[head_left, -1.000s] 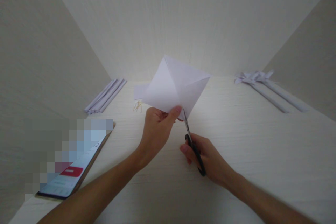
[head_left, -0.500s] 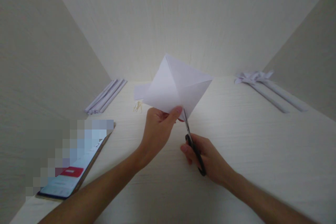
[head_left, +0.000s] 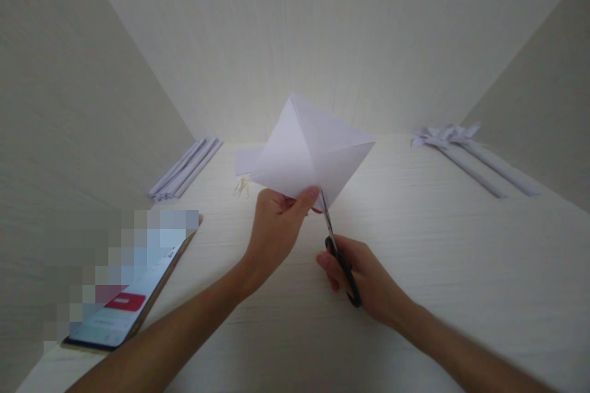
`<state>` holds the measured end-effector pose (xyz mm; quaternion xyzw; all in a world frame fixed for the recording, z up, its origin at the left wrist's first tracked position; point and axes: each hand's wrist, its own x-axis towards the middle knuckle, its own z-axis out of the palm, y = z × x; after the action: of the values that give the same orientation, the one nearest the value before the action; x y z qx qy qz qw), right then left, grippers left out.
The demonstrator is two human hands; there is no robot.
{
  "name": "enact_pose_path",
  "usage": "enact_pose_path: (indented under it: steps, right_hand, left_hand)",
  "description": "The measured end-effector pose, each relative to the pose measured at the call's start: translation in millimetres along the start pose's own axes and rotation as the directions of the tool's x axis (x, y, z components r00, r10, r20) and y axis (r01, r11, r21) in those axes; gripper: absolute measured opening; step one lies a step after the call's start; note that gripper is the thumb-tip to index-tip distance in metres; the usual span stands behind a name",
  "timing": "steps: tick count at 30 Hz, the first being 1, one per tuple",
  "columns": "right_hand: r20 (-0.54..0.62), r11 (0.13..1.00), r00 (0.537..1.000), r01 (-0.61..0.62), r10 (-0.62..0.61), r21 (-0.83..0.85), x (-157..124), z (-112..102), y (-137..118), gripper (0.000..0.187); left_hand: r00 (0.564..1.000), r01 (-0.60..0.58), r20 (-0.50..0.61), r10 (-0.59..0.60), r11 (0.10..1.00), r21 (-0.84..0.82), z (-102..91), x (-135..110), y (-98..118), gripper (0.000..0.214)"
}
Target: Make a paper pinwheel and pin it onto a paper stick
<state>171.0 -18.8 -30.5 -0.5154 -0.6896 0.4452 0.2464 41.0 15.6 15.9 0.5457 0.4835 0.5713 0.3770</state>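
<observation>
A square sheet of white paper (head_left: pixel 318 147), creased along its diagonals, is held up corner-first above the table. My left hand (head_left: pixel 281 215) pinches its lower edge near the bottom corner, thumb on top and fingers behind. My right hand (head_left: pixel 362 273) grips the black handles of a pair of scissors (head_left: pixel 335 245). Their blades point up and reach the paper close to my left thumb, at the near corner. How far the blades have cut in, I cannot tell.
Several rolled paper sticks (head_left: pixel 187 169) lie at the left. Two paper pinwheels on sticks (head_left: pixel 479 163) rest at the right. Behind the paper are a small paper piece (head_left: pixel 247 161) and several thin toothpick-like bits (head_left: pixel 241 186). A phone (head_left: pixel 124 313) lies by my left forearm.
Almost nothing differs. The scissor blades and the paper have shifted very slightly, and both hands keep their holds.
</observation>
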Motion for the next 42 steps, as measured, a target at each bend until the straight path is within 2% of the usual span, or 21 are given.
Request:
enact_pose_path:
  steps: [9,17,32,42]
  right_hand:
    - [0.016,1.000,1.000,0.004,-0.005,0.019,0.3,0.5,1.3,0.039]
    - [0.035,0.997,0.999,-0.017,0.015,0.071,0.4,0.6,1.6,0.040]
    - [0.025,0.997,1.000,-0.004,0.002,0.073,-0.4,1.2,3.2,0.041]
    - [0.027,0.998,1.000,-0.012,0.010,0.068,-0.1,0.9,1.3,0.040]
  left_hand:
    - [1.000,0.003,0.003,-0.003,0.998,0.056,-1.1,-0.5,1.5,0.025]
    - [1.000,-0.004,0.008,0.003,1.000,0.026,-0.3,-0.6,2.2,0.026]
    - [0.999,0.027,0.022,-0.028,1.000,0.012,-0.8,-1.2,-0.6,0.025]
    - [0.999,0.002,0.034,-0.003,0.999,0.034,-1.0,0.1,-2.0,0.026]
